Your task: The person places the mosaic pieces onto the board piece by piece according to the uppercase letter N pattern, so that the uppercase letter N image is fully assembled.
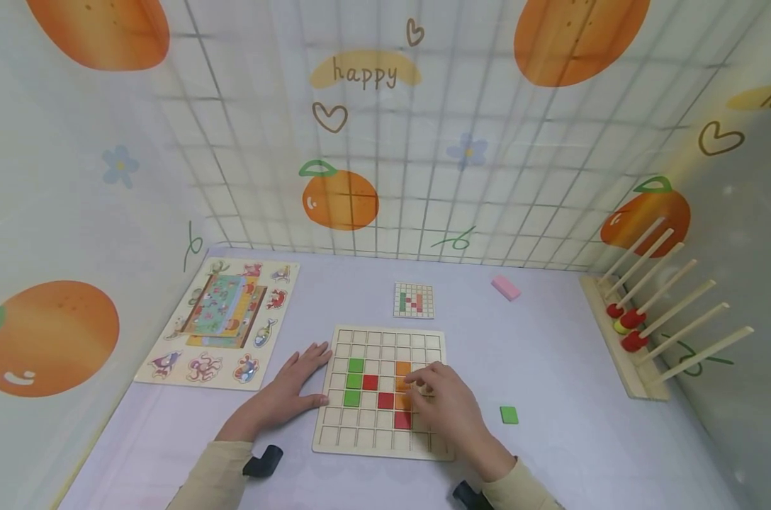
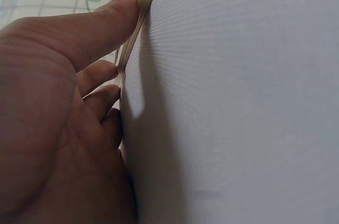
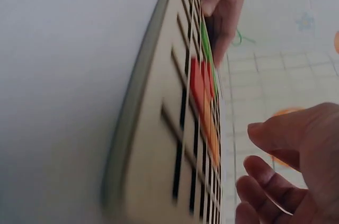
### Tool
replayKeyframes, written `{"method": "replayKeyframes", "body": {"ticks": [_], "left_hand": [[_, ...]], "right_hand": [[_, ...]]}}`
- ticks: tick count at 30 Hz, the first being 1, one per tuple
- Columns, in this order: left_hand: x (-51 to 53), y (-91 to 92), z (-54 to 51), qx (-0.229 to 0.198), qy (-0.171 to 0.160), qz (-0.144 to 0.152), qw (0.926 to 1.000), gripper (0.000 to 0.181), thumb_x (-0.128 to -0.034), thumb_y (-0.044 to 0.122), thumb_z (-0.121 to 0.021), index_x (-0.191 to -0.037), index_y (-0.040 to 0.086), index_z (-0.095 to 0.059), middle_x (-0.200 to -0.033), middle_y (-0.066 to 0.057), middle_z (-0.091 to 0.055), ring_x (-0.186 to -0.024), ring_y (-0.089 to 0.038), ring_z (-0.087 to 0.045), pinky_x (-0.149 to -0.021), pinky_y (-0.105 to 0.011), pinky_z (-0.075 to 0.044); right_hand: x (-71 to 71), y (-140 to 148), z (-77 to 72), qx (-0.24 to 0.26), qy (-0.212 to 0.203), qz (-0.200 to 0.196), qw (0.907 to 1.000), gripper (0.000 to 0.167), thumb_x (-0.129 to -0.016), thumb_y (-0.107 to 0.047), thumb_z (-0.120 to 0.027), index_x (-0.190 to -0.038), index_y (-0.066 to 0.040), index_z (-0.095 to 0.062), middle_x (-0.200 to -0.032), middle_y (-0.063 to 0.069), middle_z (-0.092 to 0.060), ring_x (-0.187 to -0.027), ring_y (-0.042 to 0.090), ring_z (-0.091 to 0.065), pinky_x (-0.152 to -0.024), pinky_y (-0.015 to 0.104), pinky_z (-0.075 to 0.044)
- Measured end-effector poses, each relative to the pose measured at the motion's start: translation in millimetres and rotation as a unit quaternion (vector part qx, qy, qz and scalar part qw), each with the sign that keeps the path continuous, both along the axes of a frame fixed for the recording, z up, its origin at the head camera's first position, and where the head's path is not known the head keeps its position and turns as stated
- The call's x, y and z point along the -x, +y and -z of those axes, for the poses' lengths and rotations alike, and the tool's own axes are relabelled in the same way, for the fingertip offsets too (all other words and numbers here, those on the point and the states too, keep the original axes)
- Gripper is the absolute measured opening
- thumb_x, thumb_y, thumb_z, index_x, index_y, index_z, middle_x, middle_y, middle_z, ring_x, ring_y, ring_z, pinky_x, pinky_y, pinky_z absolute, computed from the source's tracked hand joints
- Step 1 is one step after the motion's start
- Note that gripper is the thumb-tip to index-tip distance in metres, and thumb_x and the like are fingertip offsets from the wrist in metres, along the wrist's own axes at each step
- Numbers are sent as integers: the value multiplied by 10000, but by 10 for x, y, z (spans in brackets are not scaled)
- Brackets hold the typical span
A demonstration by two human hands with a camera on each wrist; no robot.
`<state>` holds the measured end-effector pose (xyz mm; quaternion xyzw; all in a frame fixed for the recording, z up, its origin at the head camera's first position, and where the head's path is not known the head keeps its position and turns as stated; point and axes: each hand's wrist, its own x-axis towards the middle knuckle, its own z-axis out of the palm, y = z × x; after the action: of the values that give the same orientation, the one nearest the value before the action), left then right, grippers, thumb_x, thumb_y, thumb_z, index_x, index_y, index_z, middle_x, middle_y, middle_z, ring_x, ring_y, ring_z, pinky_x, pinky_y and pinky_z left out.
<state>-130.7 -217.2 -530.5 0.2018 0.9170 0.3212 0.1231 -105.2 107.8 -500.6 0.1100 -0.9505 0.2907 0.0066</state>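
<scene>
A wooden grid board [image 1: 375,443] lies on the table, with green tiles [image 1: 353,381], red tiles [image 1: 385,401] and orange tiles [image 1: 403,368] in some of its squares. My left hand [image 1: 280,397] touches the board's left edge with thumb and fingertips, the fingers spread. Over the board's right part, my right hand [image 1: 449,404] is bent above the orange column and partly covers it. The right wrist view shows the right thumb and fingers [image 3: 267,181] apart, off the board's face, with nothing visible between them. To the right of the board lies a loose green tile [image 1: 509,415].
Behind the board is a small pattern card [image 1: 414,312], with a pink block [image 1: 506,287] farther right. An animal puzzle board [image 1: 232,382] bearing stacked picture pieces lies at left. At right stands a wooden rack [image 1: 640,379] of upright pegs with a few beads.
</scene>
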Motion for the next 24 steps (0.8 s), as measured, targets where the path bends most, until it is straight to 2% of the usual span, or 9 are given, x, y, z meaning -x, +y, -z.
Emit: {"method": "replayKeyframes", "body": {"ticks": [5,9,18,24], "left_hand": [[0,8,-13,-11,7,16,10000,853,-926,380,-739,-1613,130,-301,-1702,-21,-165,-1572,-258,-69,-1289,-477,-20],[-4,15,-28,-11,-22,14,10000,852,-925,373,-741,-1612,124,-303,-1701,-28,-168,-1571,-263,-72,-1289,-477,-19],[-5,13,-26,31,-21,-7,10000,854,-924,384,-739,-1613,130,-302,-1702,-20,-165,-1572,-256,-71,-1290,-469,-19],[-3,11,-26,15,-26,-10,10000,852,-926,385,-736,-1613,129,-302,-1702,-26,-166,-1571,-262,-69,-1290,-476,-21]], "right_hand": [[-5,278,-1,-31,-59,378,9993,134,-897,-227,-780,-1028,-252,-769,-923,-113,-596,-851,81,-538,-681,257,-515],[-29,519,-23,6,-14,515,9987,156,-881,-195,-787,-1027,-245,-767,-923,-103,-611,-869,113,-564,-695,287,-522],[-84,1004,-38,-132,364,386,9985,200,-860,-110,-795,-1031,-213,-770,-926,-84,-636,-873,139,-604,-722,344,-544],[-97,1221,-50,-345,4,422,9985,199,-877,-140,-789,-1066,-199,-767,-991,-32,-653,-901,164,-616,-741,365,-545]]}}
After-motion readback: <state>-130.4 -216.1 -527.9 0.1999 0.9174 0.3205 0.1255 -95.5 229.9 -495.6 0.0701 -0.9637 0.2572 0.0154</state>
